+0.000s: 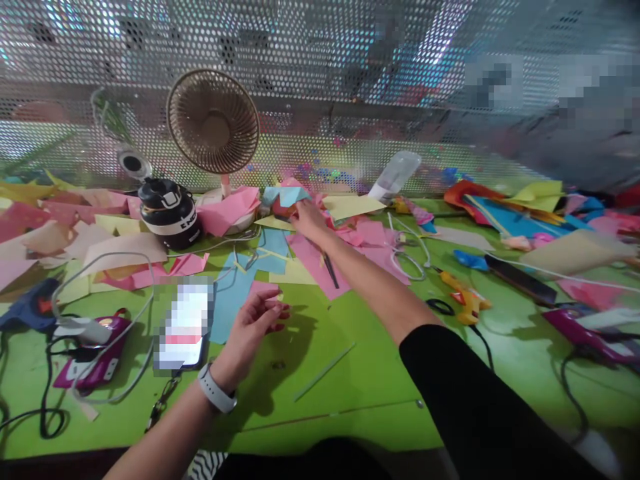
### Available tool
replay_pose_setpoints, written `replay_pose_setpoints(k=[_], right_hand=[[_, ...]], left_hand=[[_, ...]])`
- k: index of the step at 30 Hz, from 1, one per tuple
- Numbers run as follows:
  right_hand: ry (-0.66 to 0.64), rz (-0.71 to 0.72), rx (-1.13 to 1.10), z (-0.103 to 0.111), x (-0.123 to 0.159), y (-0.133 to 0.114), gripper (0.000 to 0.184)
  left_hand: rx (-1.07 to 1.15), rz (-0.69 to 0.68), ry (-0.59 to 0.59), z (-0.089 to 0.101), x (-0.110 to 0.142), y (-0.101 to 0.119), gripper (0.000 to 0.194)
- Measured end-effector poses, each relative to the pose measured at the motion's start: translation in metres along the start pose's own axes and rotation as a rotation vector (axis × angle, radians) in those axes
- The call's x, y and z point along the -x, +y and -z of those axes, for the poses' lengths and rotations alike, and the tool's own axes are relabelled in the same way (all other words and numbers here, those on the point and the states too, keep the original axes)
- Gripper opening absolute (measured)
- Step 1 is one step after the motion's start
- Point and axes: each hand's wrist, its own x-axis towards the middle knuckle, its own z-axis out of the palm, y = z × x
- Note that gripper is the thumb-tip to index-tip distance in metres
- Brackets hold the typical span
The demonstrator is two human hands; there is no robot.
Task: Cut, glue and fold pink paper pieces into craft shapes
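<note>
Closest to us, our left hand (pixel 253 327) hovers just above the green table (pixel 350 393), wrist turned up, a white watch (pixel 216 393) on it. Its fingers are loosely curled and released, gripping nothing; the fingertips lie just beside a small pink paper piece (pixel 263 288) and the edge of a light blue sheet (pixel 231 297). Left of that hand lies a phone (pixel 183 327), flat on the table, its screen blurred. Further left sit a purple device (pixel 93 363) and a tangle of white and black cables.

A thin pale green strip (pixel 325 371) lies alone on the bare table, between our two forearms.

Our right arm, in a black sleeve (pixel 475 400), stretches well forward. Under the forearm a dark pen-like tool (pixel 331 271) rests on a pink sheet (pixel 313 260). To the right lie a yellow glue gun (pixel 465 300) and a loop of white cord (pixel 407 257).

At the far reach, our right hand (pixel 307 217) rests among the heap of coloured paper, its fingers closed around a folded blue paper piece (pixel 290 195), pinching it at its lower edge. The piece sits near the back of the table, just right of the small fan (pixel 213 121) and well beyond the black jar (pixel 167 212). Behind everything stands a perforated metal screen (pixel 350 67).
</note>
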Motion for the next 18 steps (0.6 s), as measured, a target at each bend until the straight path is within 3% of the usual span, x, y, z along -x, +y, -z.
replay_pose_setpoints(k=[3,7,12,18], right_hand=[[-0.009,-0.002,0.015,0.005,-0.015,0.014,0.033],[-0.070,0.117,0.017,0.003,-0.013,0.019,0.028],[-0.139,0.273,0.001,-0.010,0.002,-0.002,0.037],[-0.110,0.187,-0.009,-0.024,-0.004,-0.022,0.023]], left_hand=[[0.011,0.018,-0.007,0.001,-0.001,-0.002,0.045],[0.018,0.040,-0.014,0.001,-0.002,-0.002,0.045],[0.006,0.047,-0.024,0.001,-0.001,-0.001,0.043],[-0.028,0.062,0.008,0.004,-0.006,-0.003,0.044]])
